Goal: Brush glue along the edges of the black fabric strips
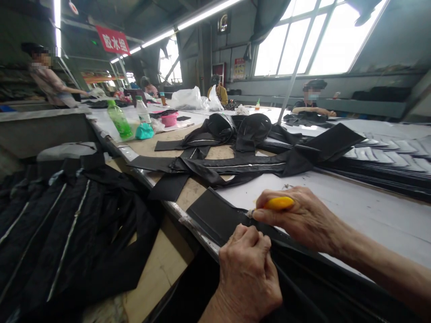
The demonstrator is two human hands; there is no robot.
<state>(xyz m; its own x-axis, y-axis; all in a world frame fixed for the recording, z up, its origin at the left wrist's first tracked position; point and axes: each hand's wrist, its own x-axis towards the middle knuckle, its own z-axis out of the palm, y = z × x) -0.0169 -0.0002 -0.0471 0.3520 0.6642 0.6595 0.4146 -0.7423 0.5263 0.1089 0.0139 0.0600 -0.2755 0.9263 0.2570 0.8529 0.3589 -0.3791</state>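
A black fabric piece (pixel 215 215) lies across the near table edge. My left hand (pixel 247 269) is closed, pinching this fabric near its middle. My right hand (pixel 299 217) is wrapped round a yellow-handled tool (pixel 278 203) whose small tip touches the fabric just left of my fingers. Both hands sit close together, almost touching. What the tool's tip is cannot be made out.
More black pieces with zippers (pixel 235 166) are piled on the table beyond. A heap of black garments (pixel 74 233) lies at lower left. Stacked grey-black pieces (pixel 387 157) line the right. A green bottle (pixel 119 120), a pink bowl (pixel 169 119) and several other workers are farther off.
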